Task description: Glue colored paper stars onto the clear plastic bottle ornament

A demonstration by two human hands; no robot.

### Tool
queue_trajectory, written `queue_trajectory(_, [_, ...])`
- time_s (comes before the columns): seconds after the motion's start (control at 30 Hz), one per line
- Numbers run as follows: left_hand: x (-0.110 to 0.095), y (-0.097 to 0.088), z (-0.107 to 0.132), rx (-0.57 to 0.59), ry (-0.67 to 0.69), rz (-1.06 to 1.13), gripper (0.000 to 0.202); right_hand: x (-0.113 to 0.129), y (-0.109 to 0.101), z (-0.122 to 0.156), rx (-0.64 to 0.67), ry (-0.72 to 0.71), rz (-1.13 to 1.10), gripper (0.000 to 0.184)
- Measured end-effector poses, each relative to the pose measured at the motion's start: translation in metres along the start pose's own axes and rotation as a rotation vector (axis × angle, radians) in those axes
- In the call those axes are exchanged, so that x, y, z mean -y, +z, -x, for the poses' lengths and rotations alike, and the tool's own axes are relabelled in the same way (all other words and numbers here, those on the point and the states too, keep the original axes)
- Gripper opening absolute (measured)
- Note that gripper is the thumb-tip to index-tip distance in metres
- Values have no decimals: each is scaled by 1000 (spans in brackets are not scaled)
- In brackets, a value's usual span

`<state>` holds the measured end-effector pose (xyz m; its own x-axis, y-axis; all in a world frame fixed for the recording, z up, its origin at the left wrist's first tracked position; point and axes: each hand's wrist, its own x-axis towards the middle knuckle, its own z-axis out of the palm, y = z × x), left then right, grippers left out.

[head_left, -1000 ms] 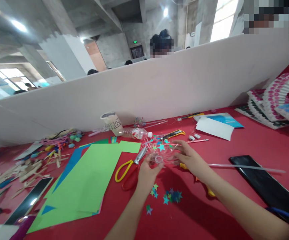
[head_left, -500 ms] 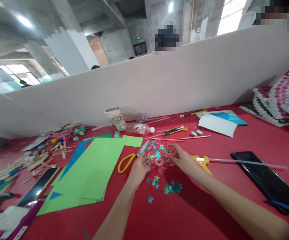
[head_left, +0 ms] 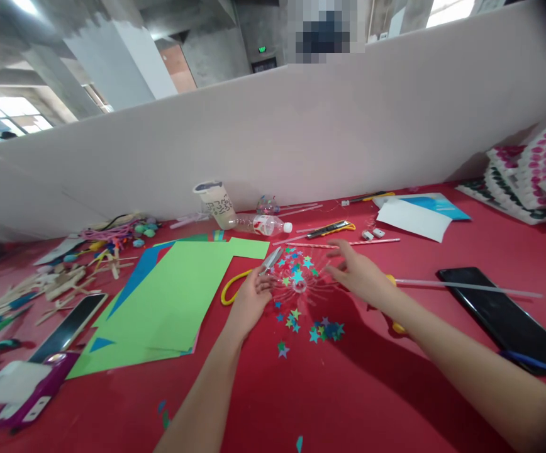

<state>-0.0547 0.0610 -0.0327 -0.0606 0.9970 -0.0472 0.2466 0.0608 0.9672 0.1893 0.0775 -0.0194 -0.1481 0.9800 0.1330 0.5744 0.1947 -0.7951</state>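
Note:
A clear plastic bottle-top piece with cut strips and coloured stars stuck on it (head_left: 298, 280) rests on the red table (head_left: 358, 390). My left hand (head_left: 250, 301) grips its left edge with curled fingers. My right hand (head_left: 358, 272) hovers just right of it, fingers spread and holding nothing. Loose paper stars (head_left: 317, 330) lie scattered in front of the piece. Yellow-handled scissors (head_left: 247, 280) lie partly under my left hand.
Green and blue paper sheets (head_left: 169, 302) lie at left, with a phone (head_left: 68, 327) and wooden sticks (head_left: 60, 286) beyond. A paper cup (head_left: 215, 202) and water bottle (head_left: 258, 224) stand by the white partition (head_left: 301, 138). A black phone (head_left: 499, 318), a long clear glue stick (head_left: 466, 287) and sticker sheets (head_left: 523, 182) are at right.
My right hand has let go of the plastic piece and opened, drifting right and up. My left hand stays on it. The camera has tilted downward.

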Motion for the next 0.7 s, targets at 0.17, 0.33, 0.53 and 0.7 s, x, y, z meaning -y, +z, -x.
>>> queue_trajectory(0.17, [-18,-18,10,-36,99,-306,12,17,-35,11,-115,-10,234,28])
queue_trajectory(0.33, [-22,-18,27,44,121,-492,39,17,-31,44,239,-85,419,14])
queue_trajectory(0.53, [-8,-5,35,116,144,-527,17,12,9,71,389,-255,470,14])
queue_trajectory(0.7, [-14,-7,40,-136,216,-400,8,13,42,80,284,-493,590,14])
